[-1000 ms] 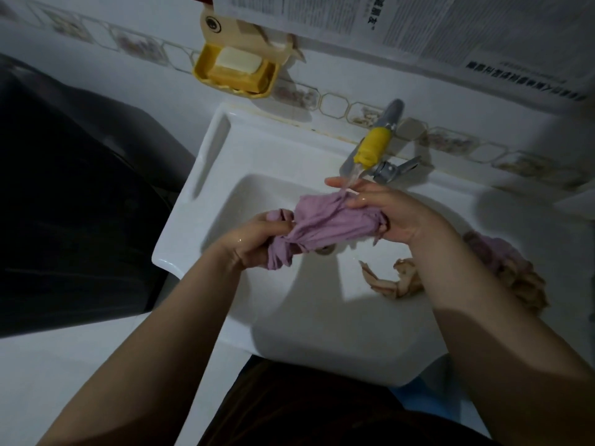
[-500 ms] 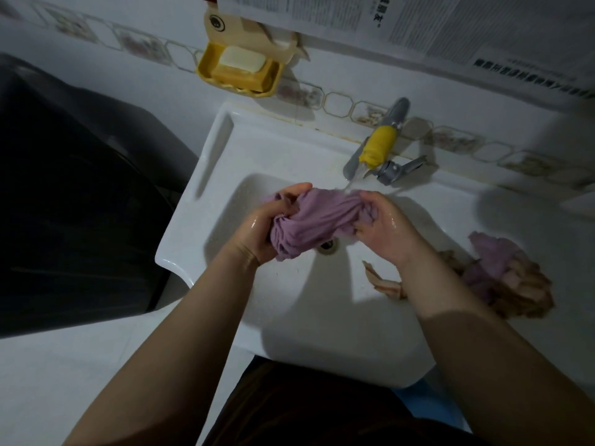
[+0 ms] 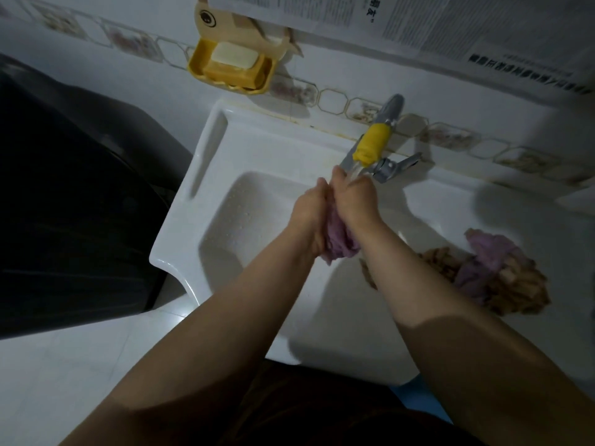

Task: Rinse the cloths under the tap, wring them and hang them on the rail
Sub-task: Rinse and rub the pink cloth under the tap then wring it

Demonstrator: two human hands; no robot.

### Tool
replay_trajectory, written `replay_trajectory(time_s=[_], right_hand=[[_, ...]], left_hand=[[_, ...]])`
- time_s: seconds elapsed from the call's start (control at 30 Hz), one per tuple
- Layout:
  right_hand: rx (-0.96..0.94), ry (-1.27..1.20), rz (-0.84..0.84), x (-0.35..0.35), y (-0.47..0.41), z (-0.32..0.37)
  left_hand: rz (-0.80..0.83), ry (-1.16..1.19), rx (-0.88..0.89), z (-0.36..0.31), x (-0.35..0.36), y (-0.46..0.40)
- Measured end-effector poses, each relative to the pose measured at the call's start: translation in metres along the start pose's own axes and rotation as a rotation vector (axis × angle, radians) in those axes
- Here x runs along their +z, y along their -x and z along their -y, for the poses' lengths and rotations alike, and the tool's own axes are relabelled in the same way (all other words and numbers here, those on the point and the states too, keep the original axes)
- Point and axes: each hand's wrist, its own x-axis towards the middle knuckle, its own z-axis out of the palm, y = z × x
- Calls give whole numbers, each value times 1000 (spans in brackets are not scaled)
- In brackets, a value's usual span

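Step in hand, judged from the present view: rinsing one cloth while compressing it, with wringing about to follow

Procedure, largest element first:
- White ceramic wash basin (image 3: 225,201): keep the work over the bowl so that run-off drains inside and not onto the flat ledge at the right
- Grey metal tap with a yellow sleeve round its spout (image 3: 375,145): water is running from the spout. Hold the cloth directly under the stream; the fingertips are just below the outlet, so little splash is expected
- Bunched lilac fabric cloth (image 3: 338,244): it is held between both hands above the bowl, with its lower end hanging free below the palms. Recommended: squeeze downward along its length, then twist the two ends in opposite directions until dripping slows
- Left hand (image 3: 307,217) and right hand (image 3: 355,201): both are clamped round the upper part of the cloth, pressed side by side with fingers curled. Separate them slightly along the cloth before twisting to gain leverage

Remaining work: a heap of lilac and tan cloths (image 3: 492,275) lies on the basin ledge at the right, well apart from the hands. No rail is in view

Surroundings:
- White tiled wall with a patterned border strip (image 3: 338,101) behind the basin
- Large dark object (image 3: 64,204) at the left; its nature cannot be determined
- Printed paper sheets (image 3: 418,24) fixed above the tap
- Yellow wall-mounted soap holder (image 3: 199,64) containing a pale soap bar (image 3: 233,56), above the left rear corner of the basin
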Motion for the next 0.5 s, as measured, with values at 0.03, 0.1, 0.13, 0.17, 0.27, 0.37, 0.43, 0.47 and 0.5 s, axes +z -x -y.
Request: replay_trajectory(time_s=[0.03, 0.1, 0.13, 0.17, 0.27, 0.37, 0.43, 0.47, 0.5], right_hand=[[-9, -38, 9, 1, 3, 1], [-123, 31, 76, 7, 20, -1], [-187, 115, 107, 8, 30, -2], [-229, 186, 111, 8, 36, -3], [-141, 132, 40, 1, 16, -11], [20, -40, 104, -10, -10, -14], [64, -199, 233, -18, -12, -14], [79, -325, 318, -23, -9, -12], [87, -435, 414, -29, -7, -11]], left_hand=[[-10, 43, 1, -4, 0, 0], [-45, 69, 3, -12, -7, -8], [-57, 57, 0, -13, -12, -9], [-42, 57, -8, -10, -15, -11], [136, 107, -137, -1, -6, 10], [294, 89, -150, 6, -2, 19], [318, -50, -69, 5, -15, 12], [338, -122, -42, 3, -22, 10], [370, -172, -12, 1, -29, 7]])
